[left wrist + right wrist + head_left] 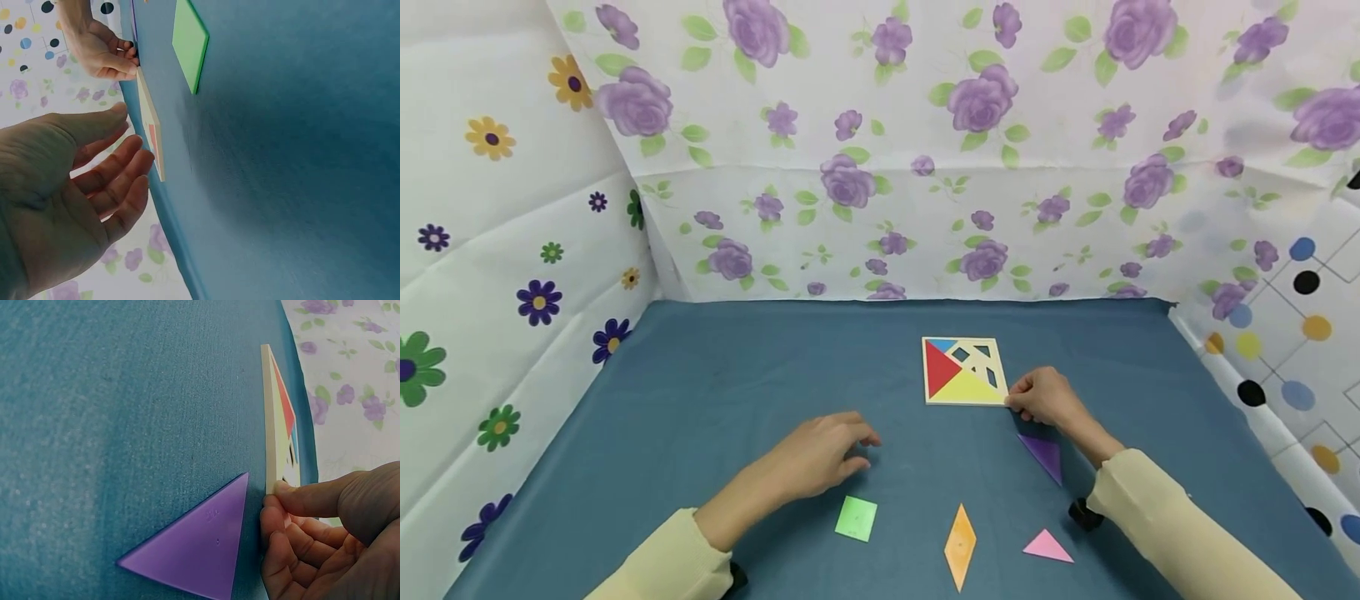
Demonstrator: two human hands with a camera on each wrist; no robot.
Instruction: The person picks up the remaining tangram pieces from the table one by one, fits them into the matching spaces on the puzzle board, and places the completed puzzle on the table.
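A square tangram board [997, 360] lies toward the back of the table, with red, yellow and blue pieces set in it and several cut-out slots showing. My right hand [1047, 397] pinches the board's near right corner, thumb on top in the right wrist view. Just below that hand is a purple triangle [194, 544]. My left hand [820, 454] hovers over the cloth with fingers loosely bent and holds nothing. Closest to it is a green square piece [856, 518].
An orange diamond-shaped piece [960, 548] and a pink triangle [1048, 547] lie at the front of the blue tablecloth [737, 367]. A floral sheet [820, 100] hangs behind the table, with patterned sheets at both sides.
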